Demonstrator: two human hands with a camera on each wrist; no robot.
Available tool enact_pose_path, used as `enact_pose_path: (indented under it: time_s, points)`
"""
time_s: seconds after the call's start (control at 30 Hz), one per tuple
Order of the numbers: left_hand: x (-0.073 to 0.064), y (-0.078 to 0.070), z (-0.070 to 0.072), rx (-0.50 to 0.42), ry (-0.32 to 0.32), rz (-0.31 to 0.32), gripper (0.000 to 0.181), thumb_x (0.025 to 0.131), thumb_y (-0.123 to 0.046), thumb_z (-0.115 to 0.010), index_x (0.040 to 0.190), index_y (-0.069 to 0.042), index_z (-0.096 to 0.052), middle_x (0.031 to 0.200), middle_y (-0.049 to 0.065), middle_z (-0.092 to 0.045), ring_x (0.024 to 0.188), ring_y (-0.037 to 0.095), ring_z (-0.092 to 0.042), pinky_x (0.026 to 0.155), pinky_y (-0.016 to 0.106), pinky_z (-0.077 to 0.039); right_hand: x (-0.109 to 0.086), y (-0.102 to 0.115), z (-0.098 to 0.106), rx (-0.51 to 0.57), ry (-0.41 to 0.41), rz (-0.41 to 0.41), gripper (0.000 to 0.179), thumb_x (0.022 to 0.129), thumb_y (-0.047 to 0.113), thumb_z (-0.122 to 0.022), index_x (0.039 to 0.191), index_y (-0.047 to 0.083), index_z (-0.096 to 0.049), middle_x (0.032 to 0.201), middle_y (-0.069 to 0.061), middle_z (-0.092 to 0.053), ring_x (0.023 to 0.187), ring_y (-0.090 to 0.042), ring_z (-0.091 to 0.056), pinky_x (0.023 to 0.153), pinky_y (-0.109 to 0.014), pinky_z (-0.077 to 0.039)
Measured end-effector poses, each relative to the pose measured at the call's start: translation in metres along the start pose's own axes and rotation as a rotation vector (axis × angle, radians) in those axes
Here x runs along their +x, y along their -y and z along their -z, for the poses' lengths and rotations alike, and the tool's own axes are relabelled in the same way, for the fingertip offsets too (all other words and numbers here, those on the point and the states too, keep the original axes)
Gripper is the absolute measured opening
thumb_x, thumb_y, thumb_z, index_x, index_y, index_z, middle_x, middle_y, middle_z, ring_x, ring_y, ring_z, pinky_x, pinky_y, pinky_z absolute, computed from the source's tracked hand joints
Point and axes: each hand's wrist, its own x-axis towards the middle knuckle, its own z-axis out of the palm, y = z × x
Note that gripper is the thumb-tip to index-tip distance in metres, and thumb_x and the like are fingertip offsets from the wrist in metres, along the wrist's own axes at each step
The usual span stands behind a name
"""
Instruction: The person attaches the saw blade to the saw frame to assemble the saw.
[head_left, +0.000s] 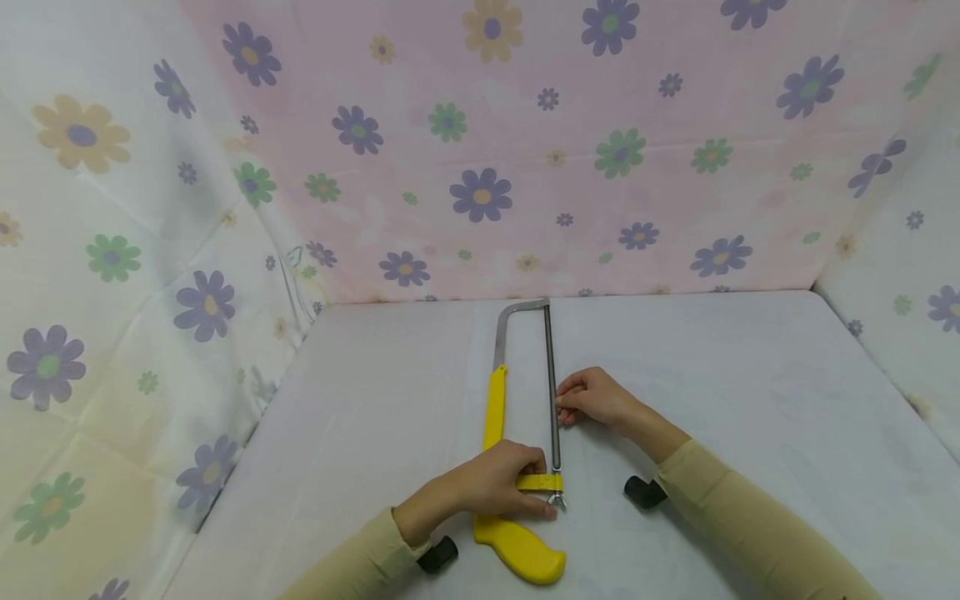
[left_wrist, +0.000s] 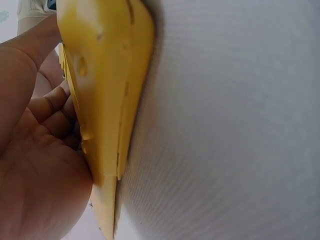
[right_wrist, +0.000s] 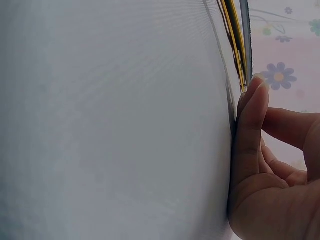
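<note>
A hacksaw lies on the white table, its yellow handle (head_left: 525,550) toward me and its grey metal frame (head_left: 501,333) pointing away. The dark blade (head_left: 551,358) runs along its right side, down to a yellow bracket (head_left: 543,482) and a wing nut (head_left: 557,500). My left hand (head_left: 491,479) grips the saw by this near end, thumb beside the wing nut and fingers over the bracket. In the left wrist view the yellow body (left_wrist: 102,90) hides part of those fingers. On the right, my right hand (head_left: 596,398) pinches the blade's edge around mid-length; its fingertips are partly hidden.
Flower-printed cloth (head_left: 480,150) hangs behind the table (head_left: 712,375) and along both sides. A black wrist device (head_left: 437,555) sits under the left sleeve, another black device (head_left: 645,492) under the right.
</note>
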Motion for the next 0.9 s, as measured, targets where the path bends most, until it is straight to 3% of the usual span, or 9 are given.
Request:
enact_pose_path:
  time_s: [0.9]
  points:
    - [-0.0006,0.0001,0.0015,0.020,0.006,-0.015,0.025,0.090,-0.034,-0.081,0.099,-0.017,-0.064,0.079,-0.013,-0.053,0.071,0.000,-0.045,0.063,0.016,-0.037,0.0010,0.0012,0.0011,-0.018,0.015,-0.022,0.020,0.099,-0.001,-0.061,0.112,-0.016,-0.061,0.081,-0.010,-0.072,0.069,-0.014,-0.068,0.066,-0.026,-0.057]
